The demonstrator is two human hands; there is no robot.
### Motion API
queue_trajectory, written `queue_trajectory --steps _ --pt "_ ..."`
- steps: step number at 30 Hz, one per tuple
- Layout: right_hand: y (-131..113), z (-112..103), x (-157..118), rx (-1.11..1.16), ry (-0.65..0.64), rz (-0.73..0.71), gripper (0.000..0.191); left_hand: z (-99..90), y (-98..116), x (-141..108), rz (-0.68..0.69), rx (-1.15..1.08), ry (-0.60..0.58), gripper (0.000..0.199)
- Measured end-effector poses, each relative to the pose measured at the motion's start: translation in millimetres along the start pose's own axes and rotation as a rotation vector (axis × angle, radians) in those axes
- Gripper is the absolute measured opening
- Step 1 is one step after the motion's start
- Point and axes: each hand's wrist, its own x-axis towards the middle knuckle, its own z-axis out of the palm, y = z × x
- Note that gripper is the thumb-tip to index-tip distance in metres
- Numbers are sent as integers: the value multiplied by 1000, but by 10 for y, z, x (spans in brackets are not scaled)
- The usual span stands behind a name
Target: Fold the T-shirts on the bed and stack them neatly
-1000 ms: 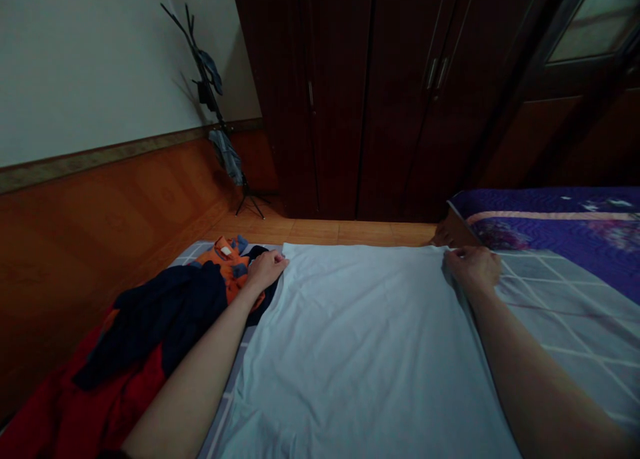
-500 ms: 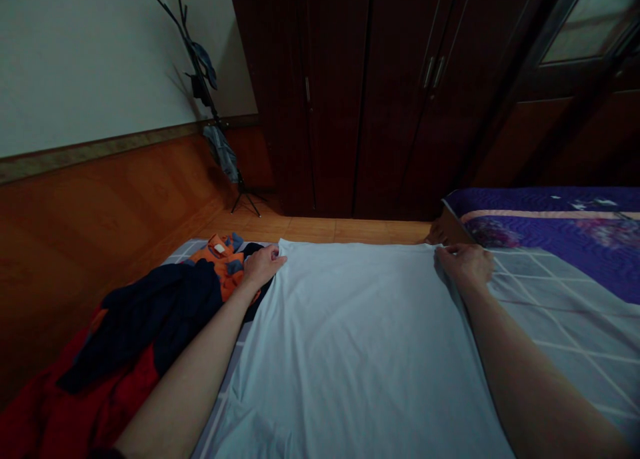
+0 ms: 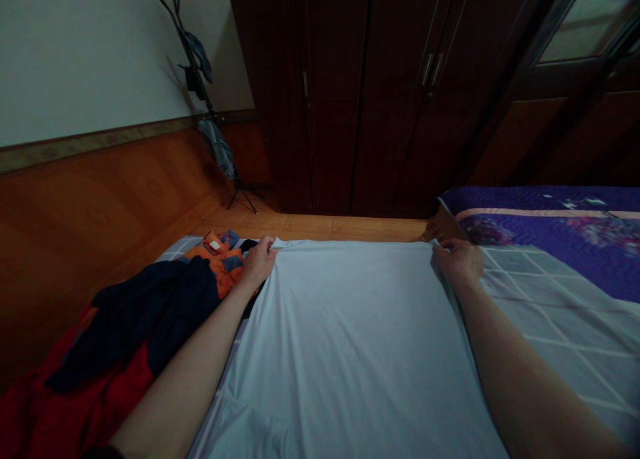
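A pale, light-blue-looking cloth garment (image 3: 355, 332), perhaps a shirt, lies spread over the bed, its near end running out of the bottom of the view. At its far left corner my left hand (image 3: 259, 262) is closed, pinching the fabric between thumb and fingers. My right hand (image 3: 459, 262) pinches the far right corner in the same way. Between the two hands the far edge runs nearly straight. Soft creases cross the cloth, and a bunched fold shows at its lower left.
Left of the garment lies a pile of clothes: an orange piece (image 3: 220, 259), a navy one (image 3: 150, 312) and a red one (image 3: 100, 412). A checked bedsheet (image 3: 555, 312) and purple quilt (image 3: 565, 226) lie right. Beyond stand a coat rack (image 3: 197, 72) and dark wardrobe (image 3: 330, 112).
Both hands, still gripping the corners, have shifted slightly left in view with the garment's far edge. The camera view has also moved a little.
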Motion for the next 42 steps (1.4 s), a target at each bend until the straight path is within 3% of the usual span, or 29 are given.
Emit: queue_trajectory --steps 7,14,24,31,34,37,40,42 --pt "7 -18 -14 7 39 28 34 -31 -3 1 177 -80 -12 46" --pt "-27 -44 -43 -21 28 -10 29 6 -65 12 379 -54 -131 46" --pt "12 -11 -5 -58 37 -58 29 35 -97 7 377 154 -122 54" --pt "28 17 -13 -75 55 -74 30 -7 -94 -8 338 266 -121 44" --pt "37 24 -9 -75 53 -88 31 -73 8 -40 325 278 -89 44" --pt "55 46 2 -72 57 -84 32 -125 256 -189 402 258 -103 44" --pt "89 74 24 -60 57 -87 34 -93 524 -428 591 172 -256 48" --pt "117 88 45 -38 40 -114 35 -26 611 -553 632 124 -381 59"
